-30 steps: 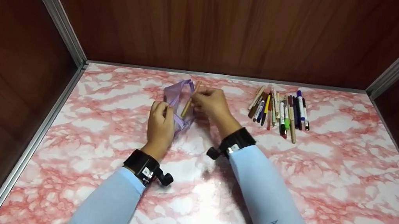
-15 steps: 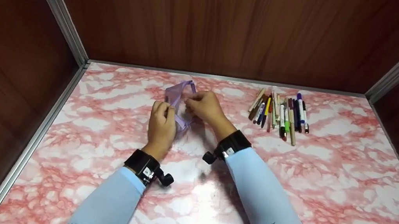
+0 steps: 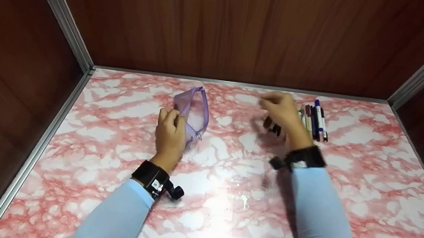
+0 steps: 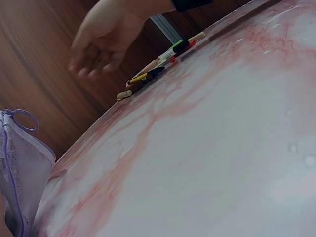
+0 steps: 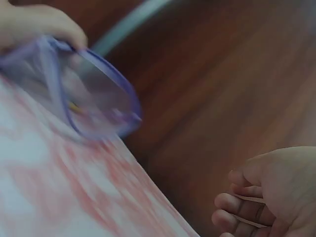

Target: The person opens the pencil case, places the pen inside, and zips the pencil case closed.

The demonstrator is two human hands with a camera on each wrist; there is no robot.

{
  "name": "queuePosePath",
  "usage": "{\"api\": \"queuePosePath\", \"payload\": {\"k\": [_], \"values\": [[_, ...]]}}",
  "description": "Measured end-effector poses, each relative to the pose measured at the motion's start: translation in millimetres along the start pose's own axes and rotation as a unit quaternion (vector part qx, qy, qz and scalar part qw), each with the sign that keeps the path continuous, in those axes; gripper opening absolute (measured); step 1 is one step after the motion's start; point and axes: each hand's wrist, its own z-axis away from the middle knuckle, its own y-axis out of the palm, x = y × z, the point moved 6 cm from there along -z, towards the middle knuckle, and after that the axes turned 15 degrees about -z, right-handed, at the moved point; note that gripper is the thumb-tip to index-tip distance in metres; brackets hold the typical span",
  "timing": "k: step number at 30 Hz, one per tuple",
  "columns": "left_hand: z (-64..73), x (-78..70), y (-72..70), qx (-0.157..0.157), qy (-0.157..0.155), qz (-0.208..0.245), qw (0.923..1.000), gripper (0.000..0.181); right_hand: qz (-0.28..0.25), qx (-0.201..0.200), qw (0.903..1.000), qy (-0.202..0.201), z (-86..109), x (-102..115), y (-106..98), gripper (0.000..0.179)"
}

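Left hand pinches the pouch; and right of that pouch, right hand, fingers loosely curled, hovers near pens!

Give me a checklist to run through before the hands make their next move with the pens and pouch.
1. Left hand gripping the purple pouch: ok.
2. Pouch mouth open: ok, it gapes.
3. Right hand free to pick up: ok, it holds nothing.
4. Pens in full sight of the head camera: not ok, the right hand covers some.
5. Pouch contents: cannot tell, too blurred to count.
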Motion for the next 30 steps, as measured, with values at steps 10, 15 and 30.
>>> {"api": "queuePosePath", "payload": {"k": [10,15,30], "values": [[1.4,0.6,2.3,0.009,-0.011,-0.011,0.9998,0.028,0.067,-0.101,0.9908,0.06,26.0,-47,-121,0.041],[0.2,-0.4,2.4,0.014,-0.016,-0.009,0.9997,0.027,0.095,-0.141,0.9825,0.076,35.7,-64,-149,0.043],[-0.2,0.9,2.0,0.012,-0.002,0.012,0.9999,0.026,0.141,-0.123,0.9731,0.135,46.6,-87,-154,0.053]]}}
